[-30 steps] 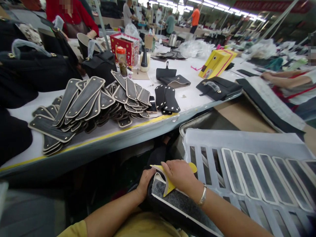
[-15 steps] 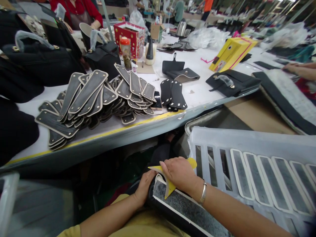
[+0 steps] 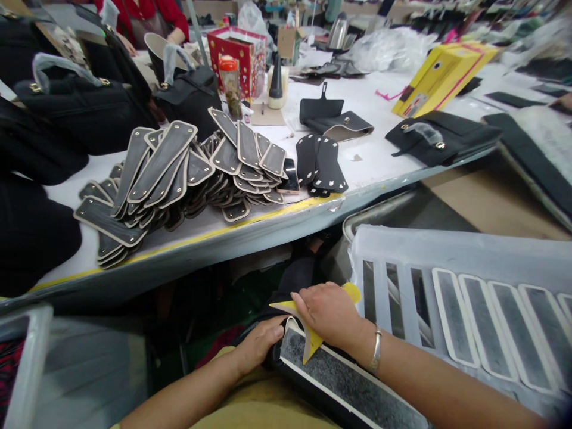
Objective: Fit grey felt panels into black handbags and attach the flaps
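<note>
My right hand (image 3: 333,313) is wrapped round a yellow scraper-like piece with a curved, flared edge (image 3: 314,345). That edge rests against the near end of a long grey speckled panel with a white border (image 3: 344,381). The panel lies along the top of a dark bag body (image 3: 308,393) on my lap. At its left end my left hand (image 3: 263,342) grips the dark side, thumb on top near the white edge. The left fingertips are hidden behind the bag.
A white slatted rack (image 3: 393,298) at right bears several white-edged panels (image 3: 456,316). On the table (image 3: 187,253) lie a heap of studded handle pieces (image 3: 165,161), a phone (image 3: 291,177), black bags (image 3: 75,101) and a yellow box (image 3: 442,77). A crate (image 3: 31,369) stands at left.
The view has shifted slightly, so the table's things sit a little further right and up. My left thumb now lies on the panel's end. The right hand keeps its hold on the yellow scraper-like piece.
</note>
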The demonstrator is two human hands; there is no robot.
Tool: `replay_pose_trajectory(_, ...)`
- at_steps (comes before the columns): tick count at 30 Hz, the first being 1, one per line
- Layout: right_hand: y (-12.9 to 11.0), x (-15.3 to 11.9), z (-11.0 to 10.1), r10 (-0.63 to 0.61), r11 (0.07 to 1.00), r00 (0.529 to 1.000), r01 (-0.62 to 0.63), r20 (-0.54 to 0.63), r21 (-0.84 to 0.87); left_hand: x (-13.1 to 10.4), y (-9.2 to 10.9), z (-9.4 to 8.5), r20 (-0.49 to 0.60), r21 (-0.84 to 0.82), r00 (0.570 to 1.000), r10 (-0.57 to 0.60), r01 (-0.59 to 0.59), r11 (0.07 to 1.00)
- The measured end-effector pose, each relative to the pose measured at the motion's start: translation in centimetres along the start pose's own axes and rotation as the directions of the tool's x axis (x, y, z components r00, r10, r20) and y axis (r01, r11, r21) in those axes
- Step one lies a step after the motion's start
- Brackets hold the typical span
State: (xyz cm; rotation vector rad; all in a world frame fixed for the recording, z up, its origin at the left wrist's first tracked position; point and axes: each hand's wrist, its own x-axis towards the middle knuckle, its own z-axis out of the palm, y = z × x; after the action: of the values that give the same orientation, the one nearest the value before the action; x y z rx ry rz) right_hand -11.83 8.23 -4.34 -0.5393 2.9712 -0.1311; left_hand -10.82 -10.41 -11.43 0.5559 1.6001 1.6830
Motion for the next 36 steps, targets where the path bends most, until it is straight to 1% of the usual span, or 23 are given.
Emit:
replay_pose_trajectory(2, 0.1, 0.3, -0.1, -0.011, 1.0, 1.0, 0.011, 0.012, -0.005, 0.1, 0.4, -0.1, 0.018, -0.039, 1.0, -0.002, 0.003, 0.999)
replay_pose_trajectory(5, 0.2, 0.9, -0.5, -0.069, 0.998, 0.997, 0.069, 0.04, -0.008, 0.2, 1.0, 0.0, 0.025, -0.115, 0.999, -0.034, 0.037, 0.993)
replay_pose_trajectory(9, 0.3, 1.4, -0.8, -0.109, 0.994, 0.991, 0.11, 0.075, -0.003, 0.3, 1.4, 0.3, -0.012, -0.21, 0.998, -0.061, 0.058, 0.976)
replay_pose_trajectory(12, 0.3, 1.5, -0.6, -0.1, 0.995, 0.992, 0.099, 0.076, 0.012, 0.4, 1.3, 0.6, -0.053, -0.24, 0.997, -0.058, 0.044, 0.97)
replay_pose_trajectory(15, 0.4, 1.4, -0.2, -0.086, 0.996, 0.995, 0.084, 0.06, 0.029, 0.4, 1.0, 1.0, -0.073, -0.326, 0.995, -0.068, 0.04, 0.945)
replay_pose_trajectory(17, 0.4, 1.2, 0.0, -0.089, 0.995, 0.995, 0.087, 0.043, 0.039, 0.4, 0.7, 1.1, -0.093, -0.373, 0.993, -0.078, 0.038, 0.927)
replay_pose_trajectory(19, 0.3, 1.2, 0.2, -0.105, 0.994, 0.994, 0.104, 0.026, 0.046, 0.4, 0.5, 1.2, -0.104, -0.381, 0.99, -0.091, 0.045, 0.924)
replay_pose_trajectory(22, 0.2, 1.4, 0.3, -0.135, 0.99, 0.991, 0.133, 0.023, 0.052, 0.4, 0.4, 1.2, -0.1, -0.367, 0.989, -0.113, 0.068, 0.928)
replay_pose_trajectory(25, 0.5, 1.7, 0.1, -0.169, 0.985, 0.985, 0.167, 0.04, 0.046, 0.4, 0.5, 1.2, -0.082, -0.403, 0.988, -0.132, 0.088, 0.911)
replay_pose_trajectory(28, 1.0, 2.1, -0.2, -0.253, 0.967, 0.966, 0.251, 0.057, 0.038, 0.4, 0.7, 1.4, -0.042, -0.469, 0.983, -0.18, 0.139, 0.872)
replay_pose_trajectory(29, 1.1, 2.3, -0.3, -0.288, 0.958, 0.956, 0.286, 0.06, 0.039, 0.4, 0.8, 1.4, -0.042, -0.493, 0.982, -0.184, 0.14, 0.859)
replay_pose_trajectory(31, 1.2, 2.6, -0.5, -0.348, 0.937, 0.936, 0.345, 0.057, 0.045, 0.5, 1.0, 1.6, -0.084, -0.537, 0.984, -0.159, 0.09, 0.839)
replay_pose_trajectory(33, 1.2, 2.8, -0.7, -0.385, 0.922, 0.921, 0.383, 0.049, 0.052, 0.5, 1.2, 1.8, -0.148, -0.546, 0.982, -0.119, 0.019, 0.837)
replay_pose_trajectory(34, 1.2, 2.8, -0.7, -0.396, 0.918, 0.917, 0.393, 0.046, 0.055, 0.6, 1.2, 1.9, -0.167, -0.539, 0.98, -0.111, 0.003, 0.842)
replay_pose_trajectory(36, 1.2, 2.9, -0.8, -0.409, 0.912, 0.912, 0.406, 0.043, 0.063, 0.5, 1.3, 1.9, -0.172, -0.523, 0.978, -0.121, 0.014, 0.852)
